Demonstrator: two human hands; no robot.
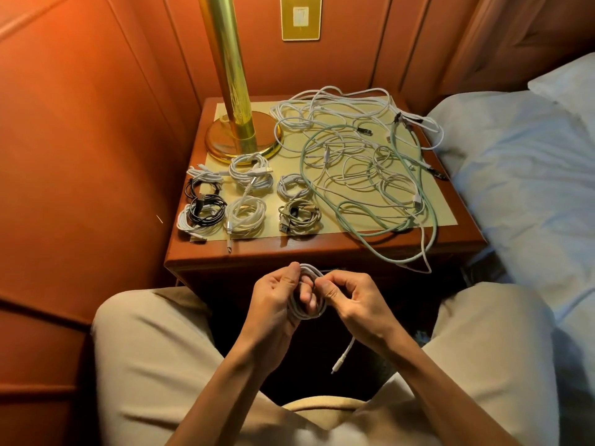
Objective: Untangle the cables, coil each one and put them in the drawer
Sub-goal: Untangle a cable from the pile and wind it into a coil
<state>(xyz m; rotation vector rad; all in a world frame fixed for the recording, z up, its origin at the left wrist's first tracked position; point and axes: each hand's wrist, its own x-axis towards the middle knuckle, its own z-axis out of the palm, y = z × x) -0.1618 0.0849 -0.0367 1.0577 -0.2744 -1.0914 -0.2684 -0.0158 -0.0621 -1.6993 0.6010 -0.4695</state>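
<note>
A white cable coil (297,309) is between my two hands, in front of the nightstand. My left hand (277,300) grips the coil with fingers through it. My right hand (349,299) pinches a strand of the same cable at the coil's top; the cable's loose plug end (341,358) hangs below my right wrist. On the nightstand top (447,217) lies a tangle of white cables (351,146) and one long pale green cable (370,233). Several finished coils (246,197), white, black and beige, lie in rows at the front left.
A brass lamp (238,130) stands at the nightstand's back left. A bed with pale bedding (528,175) is on the right, a padded orange wall (80,140) on the left. The green cable hangs over the nightstand's front right edge. My knees flank the nightstand front.
</note>
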